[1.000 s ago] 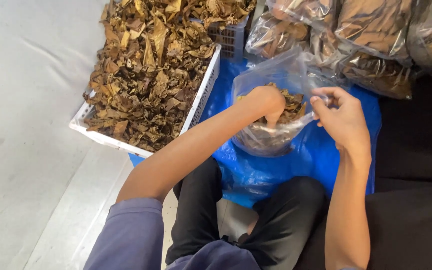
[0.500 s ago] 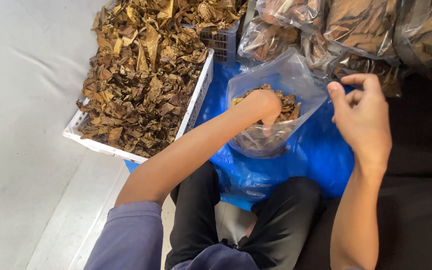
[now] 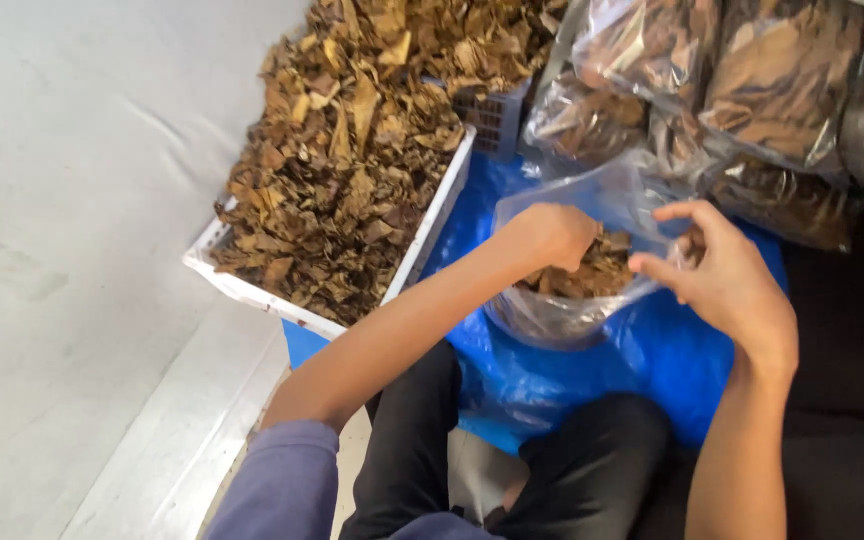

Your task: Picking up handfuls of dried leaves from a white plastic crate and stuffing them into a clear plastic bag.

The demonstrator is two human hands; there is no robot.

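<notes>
White crate [image 3: 242, 291]: heaped with dried brown leaves [image 3: 352, 170], left of the open clear bag.
Blue plastic sheet [image 3: 672, 360]: spread beneath the open bag.
Filled clear bags [image 3: 752, 90]: stacked behind the open bag, packed with leaves.
Open clear bag [image 3: 562, 320]: standing on the blue sheet, partly filled with leaves.
Right hand [image 3: 727, 275]: at the bag's right rim, fingers loosely spread, thumb and forefinger at the plastic; grip unclear.
Left hand [image 3: 552, 232]: inside the bag's mouth, curled closed; contents hidden.

The left hand [image 3: 550, 235] was curled into a loose fist, its bare forearm stretched forward. The right hand [image 3: 727, 275] was raised with fingers [image 3: 687, 213] spread and thumb extended.
</notes>
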